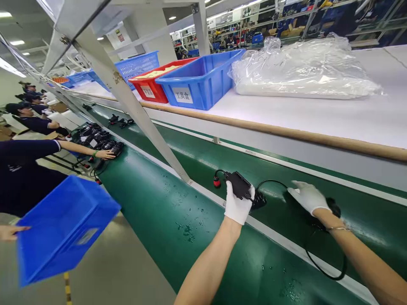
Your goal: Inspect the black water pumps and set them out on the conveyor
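Note:
Both my hands wear white gloves and reach over a green conveyor belt. My left hand grips a black box-shaped device with a black cable ending in a red plug. My right hand rests flat, fingers together, on a second black part lying on the belt. A black cable loops from under that hand toward me. What lies beneath the right palm is hidden.
A slanted metal post crosses the belt to my left. A white shelf above holds blue and red bins and a plastic bag. Co-workers sit at left; one hand touches black devices. Someone holds a blue bin.

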A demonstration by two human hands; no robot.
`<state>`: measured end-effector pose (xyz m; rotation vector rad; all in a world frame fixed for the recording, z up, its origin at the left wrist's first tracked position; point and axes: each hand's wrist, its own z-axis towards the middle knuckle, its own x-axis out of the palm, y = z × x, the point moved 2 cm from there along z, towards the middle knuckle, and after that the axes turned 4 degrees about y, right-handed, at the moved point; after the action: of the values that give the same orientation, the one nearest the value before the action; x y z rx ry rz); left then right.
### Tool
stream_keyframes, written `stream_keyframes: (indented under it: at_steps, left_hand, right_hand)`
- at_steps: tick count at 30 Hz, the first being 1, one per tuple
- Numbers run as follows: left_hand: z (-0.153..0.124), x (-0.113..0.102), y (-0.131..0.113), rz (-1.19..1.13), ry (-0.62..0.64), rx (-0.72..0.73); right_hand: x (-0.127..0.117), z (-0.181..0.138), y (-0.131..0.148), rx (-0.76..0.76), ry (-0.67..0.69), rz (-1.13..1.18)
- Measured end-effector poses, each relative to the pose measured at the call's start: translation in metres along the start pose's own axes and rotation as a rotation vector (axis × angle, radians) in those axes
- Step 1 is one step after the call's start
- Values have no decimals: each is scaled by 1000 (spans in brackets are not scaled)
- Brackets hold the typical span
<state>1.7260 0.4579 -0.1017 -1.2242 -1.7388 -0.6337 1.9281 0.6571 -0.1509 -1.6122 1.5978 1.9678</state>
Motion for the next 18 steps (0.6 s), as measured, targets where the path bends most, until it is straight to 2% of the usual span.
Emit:
stream_keyframes:
  at_steps: [3,5,7,9,11,14,16,18]
  left_hand:
    - [2,8,0,-70,-71,-18]
    - [2,17,-3,-103,-62,-9]
    - [0,25,-10,-120,-11,8]
    - [-1,29,-22,-70,36,8]
    - [2,29,-37,37,65,22]
    - [16,22,-55,158,106,60]
    - [31,18,-56,158,139,48]
    - [45,15,-50,119,211,20]
  right_hand:
    - [48,-9,27,-63,235,189]
    - [86,-18,50,-122,333,295]
    - [119,-23,71,-144,348,364]
    - [135,-21,85,-127,308,395]
    - [130,-15,89,-59,219,361]
    - [90,-7,81,98,48,188]
    - [59,-8,77,170,-23,77]
    - [38,-13,77,187,-13,27]
